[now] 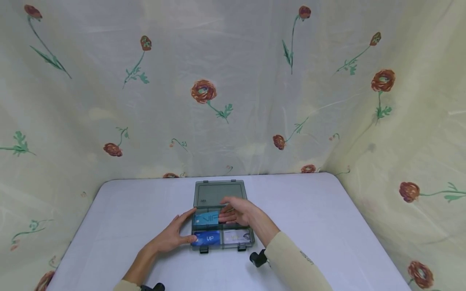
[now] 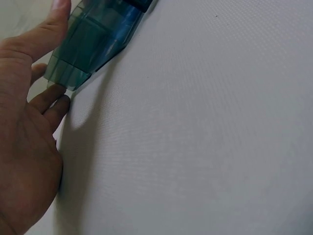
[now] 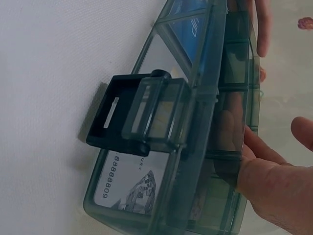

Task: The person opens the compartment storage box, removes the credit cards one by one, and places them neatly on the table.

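A dark translucent plastic storage box lies on the table with its lid folded back. In its back row lies a light-blue VIP card; the front row has a dark-blue VIP card and a pale card. My left hand grips the box's left side, thumb at the front corner and forefinger at the back. Over the back row, my right hand has its fingers down inside by the light-blue card's right end, thumb raised apart. Whether its fingertips touch the card is hidden.
Two black latches, the left one and the right one, stick out from the box's front edge. A white cloth covers the table. Floral curtains hang behind and along both sides.
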A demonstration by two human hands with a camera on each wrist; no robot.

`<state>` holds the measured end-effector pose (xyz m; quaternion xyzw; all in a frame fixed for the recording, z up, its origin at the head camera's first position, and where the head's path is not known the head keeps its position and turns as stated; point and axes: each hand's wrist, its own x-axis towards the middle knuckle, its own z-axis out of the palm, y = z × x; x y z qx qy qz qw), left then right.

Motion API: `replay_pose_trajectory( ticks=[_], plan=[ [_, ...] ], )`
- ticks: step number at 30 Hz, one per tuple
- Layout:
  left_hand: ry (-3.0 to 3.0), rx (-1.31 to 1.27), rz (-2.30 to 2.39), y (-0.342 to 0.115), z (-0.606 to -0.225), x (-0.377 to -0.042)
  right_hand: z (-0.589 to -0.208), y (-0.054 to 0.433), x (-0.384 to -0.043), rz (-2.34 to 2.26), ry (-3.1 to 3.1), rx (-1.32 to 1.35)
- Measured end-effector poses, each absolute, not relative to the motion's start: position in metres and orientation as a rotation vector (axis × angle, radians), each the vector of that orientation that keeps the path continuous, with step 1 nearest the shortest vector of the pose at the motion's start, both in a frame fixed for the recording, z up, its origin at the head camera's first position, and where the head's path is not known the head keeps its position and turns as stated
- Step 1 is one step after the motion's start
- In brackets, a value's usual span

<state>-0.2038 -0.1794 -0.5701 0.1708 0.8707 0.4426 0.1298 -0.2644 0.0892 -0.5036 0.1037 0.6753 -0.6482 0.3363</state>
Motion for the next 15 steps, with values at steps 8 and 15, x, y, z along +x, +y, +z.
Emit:
replay_pose_trajectory(
  ticks=[8, 15],
  plan=[
    [2.535, 0.487, 1.285, -0.1786, -0.5705, -0.2035, -0.5040, 0.0885, -0.2648, -1.686, 1.758, 0.275],
    [2.525, 0.509, 1.295, -0.1789, -0.5699, -0.2038, -0.5052, 0.0882, -0.2644, -1.681, 1.772, 0.248]
  ],
)
